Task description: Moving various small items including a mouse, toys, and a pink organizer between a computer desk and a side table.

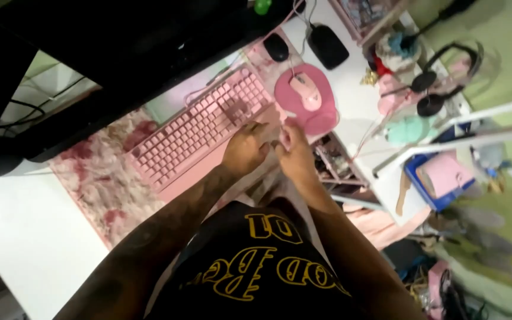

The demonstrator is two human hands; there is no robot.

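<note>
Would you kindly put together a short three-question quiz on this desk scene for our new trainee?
1. True or false: the pink mouse sits on a round pink mouse pad.
2. Which hand is nearest the right end of the pink keyboard: A) left hand, B) right hand, C) neither?
3. Fill in: the headphones lie to the ____ of the mouse in the picture.

Key
1. True.
2. A: the left hand is at the keyboard's right end; whether it touches is too blurred to tell.
3. Right.
</note>
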